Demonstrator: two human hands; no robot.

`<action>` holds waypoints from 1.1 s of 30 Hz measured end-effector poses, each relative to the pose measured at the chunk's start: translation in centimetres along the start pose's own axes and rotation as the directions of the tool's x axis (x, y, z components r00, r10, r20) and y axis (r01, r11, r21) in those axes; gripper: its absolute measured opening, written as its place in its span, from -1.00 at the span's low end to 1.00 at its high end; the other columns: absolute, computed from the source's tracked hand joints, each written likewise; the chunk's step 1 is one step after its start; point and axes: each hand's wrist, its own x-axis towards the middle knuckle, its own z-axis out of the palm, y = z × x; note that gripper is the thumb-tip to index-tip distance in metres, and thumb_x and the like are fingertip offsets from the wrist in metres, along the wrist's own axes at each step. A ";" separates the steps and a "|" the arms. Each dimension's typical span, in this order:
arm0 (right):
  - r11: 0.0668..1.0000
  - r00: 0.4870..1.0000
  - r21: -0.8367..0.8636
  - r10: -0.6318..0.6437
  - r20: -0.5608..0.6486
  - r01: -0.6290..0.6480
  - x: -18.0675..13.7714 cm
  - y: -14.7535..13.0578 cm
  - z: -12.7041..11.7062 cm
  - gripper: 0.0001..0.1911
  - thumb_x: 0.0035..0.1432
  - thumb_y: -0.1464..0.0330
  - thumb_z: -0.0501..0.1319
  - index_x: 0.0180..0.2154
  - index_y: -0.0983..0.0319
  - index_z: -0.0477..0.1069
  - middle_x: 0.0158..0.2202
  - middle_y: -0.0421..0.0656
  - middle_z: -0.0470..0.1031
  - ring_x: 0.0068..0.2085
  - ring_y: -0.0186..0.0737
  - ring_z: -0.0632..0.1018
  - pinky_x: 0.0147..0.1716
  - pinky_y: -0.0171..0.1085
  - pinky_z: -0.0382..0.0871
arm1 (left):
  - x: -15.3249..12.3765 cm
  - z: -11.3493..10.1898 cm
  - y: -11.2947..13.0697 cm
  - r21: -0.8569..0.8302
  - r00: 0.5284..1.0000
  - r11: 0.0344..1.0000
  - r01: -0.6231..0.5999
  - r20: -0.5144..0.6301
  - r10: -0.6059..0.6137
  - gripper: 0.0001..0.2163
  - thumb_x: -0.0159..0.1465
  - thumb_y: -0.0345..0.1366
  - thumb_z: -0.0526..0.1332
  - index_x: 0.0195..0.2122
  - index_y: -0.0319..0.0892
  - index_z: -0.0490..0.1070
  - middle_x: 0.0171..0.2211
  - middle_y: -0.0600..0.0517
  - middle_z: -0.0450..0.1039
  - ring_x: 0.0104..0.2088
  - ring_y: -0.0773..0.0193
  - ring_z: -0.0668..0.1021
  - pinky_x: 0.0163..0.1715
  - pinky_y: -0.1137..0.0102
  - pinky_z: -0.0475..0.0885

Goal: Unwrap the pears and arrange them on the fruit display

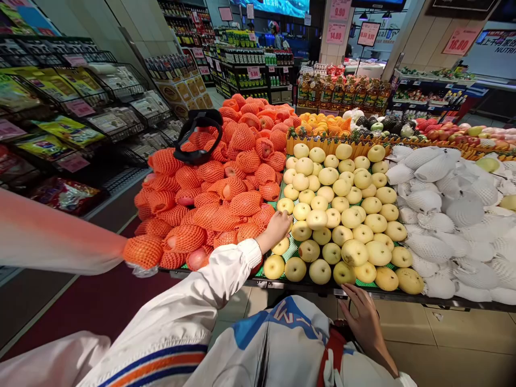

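Note:
Round yellow pears (pixel 327 175) lie in rows on green matting in the middle of the stand. My left hand (pixel 277 230) reaches in from the near side to their left edge, with fingers curled down among them. What lies under those fingers is hidden. Just above its fingertips sits one pear (pixel 285 205), and another pear (pixel 301 230) is close on the right. My right hand (pixel 363 314) is at the stand's front edge, fingers stretched out and apart, holding nothing. Its fingertips are just below a browner pear (pixel 344 273) in the front row.
Fruit in orange foam nets (pixel 209 201) is heaped on the left, with a black strap-like object (pixel 199 137) on top. White foam-wrapped fruit (pixel 439 215) fills the right. A yellow picket border (pixel 338 146) runs behind the pears. Shelves of packets (pixel 68 102) stand far left.

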 end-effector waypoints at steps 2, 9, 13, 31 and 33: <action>1.000 0.999 -0.014 -0.028 -0.020 0.027 -0.1 0.0 -0.2 -0.67 0.47 0.22 0.22 0.15 -0.01 0.65 0.13 -0.02 0.67 0.12 0.18 0.69 0.13 0.18 0.64 | 0.6 -0.6 -0.5 -0.027 1.000 1.000 -0.006 0.012 0.007 -0.41 0.03 -0.26 0.62 0.10 -0.24 0.59 0.11 -0.36 0.51 0.06 -0.22 0.59 0.17 0.11 0.36; 0.984 0.985 -0.097 -0.155 -0.081 0.147 -0.8 0.5 -0.1 -0.70 0.51 0.25 0.23 0.17 0.09 0.58 0.11 -0.02 0.67 0.07 0.08 0.70 0.01 0.06 0.67 | 3.8 -4.7 -5.0 -0.127 0.981 0.980 0.152 -0.101 -0.165 -0.60 0.39 -0.03 0.30 0.13 -0.16 0.54 0.08 -0.21 0.62 0.06 -0.08 0.62 0.09 0.18 0.41; 0.974 0.977 -0.133 -0.195 -0.090 0.182 -0.9 0.6 0.0 -0.70 0.54 0.25 0.21 0.18 0.12 0.56 0.11 -0.03 0.67 0.06 0.05 0.70 -0.02 0.02 0.65 | 6.1 -3.9 -4.7 -0.107 0.964 0.964 0.244 -0.082 -0.254 -0.51 0.33 0.01 0.36 0.12 -0.26 0.50 0.16 -0.36 0.57 0.22 -0.26 0.55 0.29 0.02 0.30; 0.968 0.970 -0.120 -0.231 -0.075 0.221 0.5 1.1 -0.3 -0.71 0.56 0.25 0.21 0.16 0.17 0.57 0.08 -0.03 0.67 0.04 -0.02 0.68 0.00 -0.07 0.62 | 7.7 -0.6 -7.4 -0.315 0.953 0.945 0.091 -0.248 -0.174 -0.12 0.11 0.06 0.48 0.38 -0.26 0.31 0.24 -0.31 0.44 0.25 -0.34 0.47 0.33 -0.09 0.30; 0.968 0.970 -0.115 -0.231 -0.074 0.221 0.6 1.3 -0.3 -0.71 0.56 0.25 0.20 0.16 0.17 0.57 0.07 -0.03 0.67 0.04 -0.04 0.68 0.01 -0.08 0.61 | 7.6 -0.9 -8.2 -0.360 0.957 0.933 0.011 -0.267 -0.114 -0.16 0.14 0.07 0.46 0.39 -0.20 0.33 0.22 -0.24 0.44 0.22 -0.25 0.50 0.32 -0.04 0.35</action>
